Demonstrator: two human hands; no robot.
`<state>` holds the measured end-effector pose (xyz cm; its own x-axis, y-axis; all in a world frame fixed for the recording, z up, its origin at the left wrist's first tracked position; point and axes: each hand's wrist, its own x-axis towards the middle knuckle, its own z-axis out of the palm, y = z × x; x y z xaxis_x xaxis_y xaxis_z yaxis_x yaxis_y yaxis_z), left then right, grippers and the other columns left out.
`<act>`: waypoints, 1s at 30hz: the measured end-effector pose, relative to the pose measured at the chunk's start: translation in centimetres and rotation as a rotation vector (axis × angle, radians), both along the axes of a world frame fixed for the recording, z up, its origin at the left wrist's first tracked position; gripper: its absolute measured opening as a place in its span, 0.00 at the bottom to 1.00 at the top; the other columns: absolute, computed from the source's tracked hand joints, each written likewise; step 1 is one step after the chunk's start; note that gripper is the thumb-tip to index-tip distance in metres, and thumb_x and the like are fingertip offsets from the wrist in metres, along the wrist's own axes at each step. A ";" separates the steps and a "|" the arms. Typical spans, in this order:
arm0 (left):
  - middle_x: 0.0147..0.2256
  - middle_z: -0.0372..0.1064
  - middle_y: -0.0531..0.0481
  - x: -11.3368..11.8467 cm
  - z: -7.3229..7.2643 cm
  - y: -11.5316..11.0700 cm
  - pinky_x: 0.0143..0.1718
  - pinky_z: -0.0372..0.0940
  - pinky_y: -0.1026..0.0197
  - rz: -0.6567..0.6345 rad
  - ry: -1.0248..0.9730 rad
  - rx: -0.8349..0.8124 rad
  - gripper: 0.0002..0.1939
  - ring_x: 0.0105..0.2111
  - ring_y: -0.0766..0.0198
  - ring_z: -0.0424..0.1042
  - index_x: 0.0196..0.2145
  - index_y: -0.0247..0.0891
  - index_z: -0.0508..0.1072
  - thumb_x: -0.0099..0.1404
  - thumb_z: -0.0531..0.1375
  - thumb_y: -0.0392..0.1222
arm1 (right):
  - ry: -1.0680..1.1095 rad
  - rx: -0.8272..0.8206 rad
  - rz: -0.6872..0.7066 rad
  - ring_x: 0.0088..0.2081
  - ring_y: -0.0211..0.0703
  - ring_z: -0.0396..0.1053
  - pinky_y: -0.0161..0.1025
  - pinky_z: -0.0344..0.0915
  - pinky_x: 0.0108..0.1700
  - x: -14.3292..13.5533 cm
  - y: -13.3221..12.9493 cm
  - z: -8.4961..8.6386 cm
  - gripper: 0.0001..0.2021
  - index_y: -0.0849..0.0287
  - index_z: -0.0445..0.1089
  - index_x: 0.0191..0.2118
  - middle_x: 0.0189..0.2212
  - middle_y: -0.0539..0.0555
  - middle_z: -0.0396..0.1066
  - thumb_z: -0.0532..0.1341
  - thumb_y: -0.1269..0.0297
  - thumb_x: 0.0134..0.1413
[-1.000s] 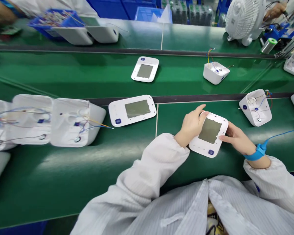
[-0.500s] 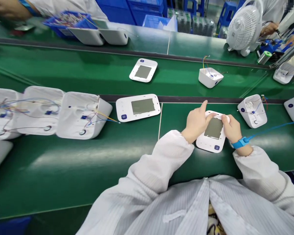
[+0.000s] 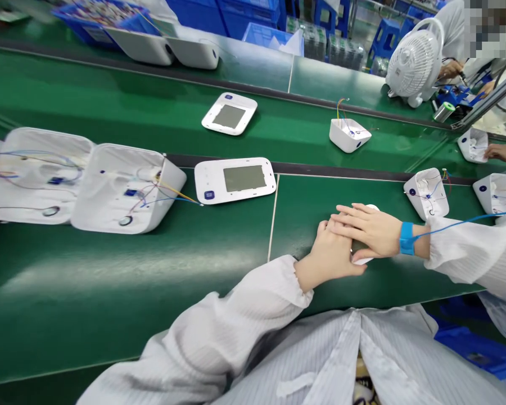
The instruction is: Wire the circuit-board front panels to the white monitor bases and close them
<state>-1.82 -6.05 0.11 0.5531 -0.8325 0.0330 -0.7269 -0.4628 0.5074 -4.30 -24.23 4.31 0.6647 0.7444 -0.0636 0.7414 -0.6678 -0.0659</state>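
The right hand (image 3: 373, 230) is lying flat and spread across the left hand (image 3: 329, 251); both are covering a panel (image 3: 364, 260) beneath them. Whether the left is gripping, I cannot tell. A housing (image 3: 429, 191) is sitting beyond the right wrist.

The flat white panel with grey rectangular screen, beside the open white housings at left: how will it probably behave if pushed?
This white panel is likely stiff, as its edges look unbent. It would probably slide rather than tip, being wide and low on the glossy green table. Its exposed grey screen may be fragile.
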 end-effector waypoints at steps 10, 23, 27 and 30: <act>0.52 0.72 0.36 -0.2 -0.4 0.0 0.55 0.57 0.42 0.014 -0.008 -0.069 0.37 0.56 0.38 0.65 0.50 0.37 0.74 0.48 0.68 0.64 | 0.136 0.010 -0.114 0.72 0.62 0.45 0.65 0.49 0.68 0.4 -0.2 0.3 0.38 0.60 0.53 0.71 0.70 0.66 0.54 0.53 0.40 0.66; 0.62 0.59 0.26 0.1 -0.4 0.2 0.57 0.57 0.39 -0.010 0.009 -0.127 0.50 0.61 0.33 0.60 0.64 0.31 0.59 0.50 0.66 0.61 | 0.236 0.266 -0.335 0.71 0.61 0.50 0.63 0.56 0.66 4.5 0.9 0.2 0.36 0.57 0.48 0.72 0.70 0.64 0.53 0.51 0.41 0.67; 0.60 0.61 0.25 0.1 -0.7 0.6 0.55 0.59 0.38 0.000 -0.043 -0.181 0.54 0.58 0.32 0.63 0.66 0.29 0.54 0.49 0.65 0.60 | 0.228 0.655 -0.594 0.63 0.55 0.65 0.58 0.64 0.62 4.0 -0.1 0.6 0.28 0.52 0.59 0.67 0.63 0.61 0.66 0.53 0.45 0.67; 0.63 0.59 0.25 0.5 -0.8 1.7 0.56 0.58 0.39 -0.046 -0.227 -0.257 0.50 0.61 0.33 0.62 0.68 0.32 0.50 0.56 0.64 0.55 | 0.350 0.815 -0.733 0.60 0.55 0.69 0.54 0.70 0.58 2.7 -0.6 2.5 0.30 0.53 0.62 0.64 0.62 0.61 0.67 0.60 0.43 0.62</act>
